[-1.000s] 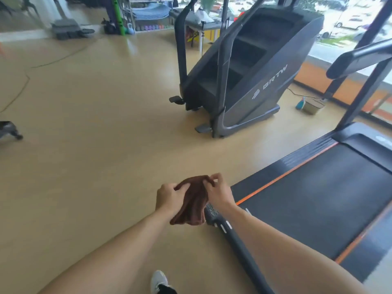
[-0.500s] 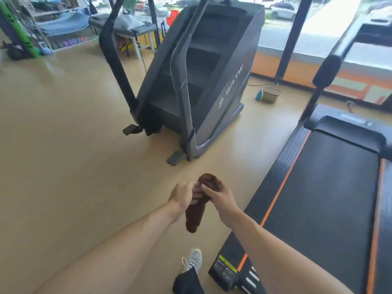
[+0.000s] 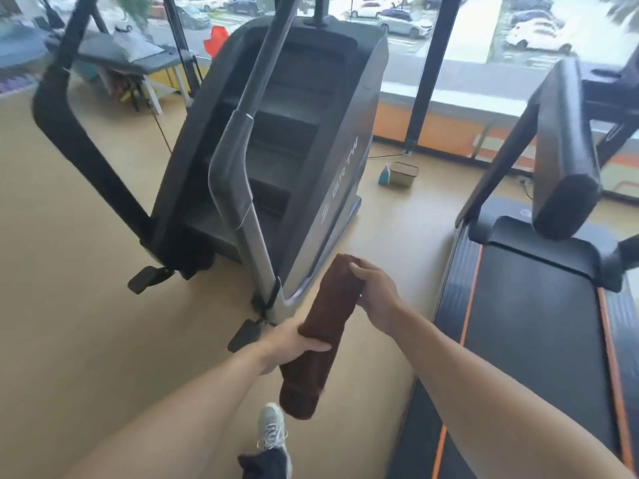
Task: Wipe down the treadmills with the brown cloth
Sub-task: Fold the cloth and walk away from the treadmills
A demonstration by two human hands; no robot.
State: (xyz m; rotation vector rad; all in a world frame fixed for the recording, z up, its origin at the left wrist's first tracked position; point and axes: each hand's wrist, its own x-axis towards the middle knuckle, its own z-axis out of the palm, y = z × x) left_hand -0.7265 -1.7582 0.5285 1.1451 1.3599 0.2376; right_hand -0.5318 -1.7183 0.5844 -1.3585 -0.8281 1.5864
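The brown cloth (image 3: 323, 331) is folded into a long strip and hangs slanted in mid-air between my hands. My right hand (image 3: 375, 295) pinches its upper end. My left hand (image 3: 294, 344) grips it lower down, with the cloth's tail dangling below. A black treadmill (image 3: 529, 340) with orange side stripes lies on the floor to the right of my hands; its handrail (image 3: 563, 160) rises at the upper right. Neither hand touches the treadmill.
A grey stair-climbing machine (image 3: 294, 150) stands straight ahead on the tan floor, its rails reaching toward me. A small box and a blue bottle (image 3: 397, 174) sit by the window wall. My shoe (image 3: 271, 428) is below the cloth.
The view has swung right and closer to the machines. My hands have drawn apart along the cloth, stretching the bunched cloth into a long strip, my left hand now lower.
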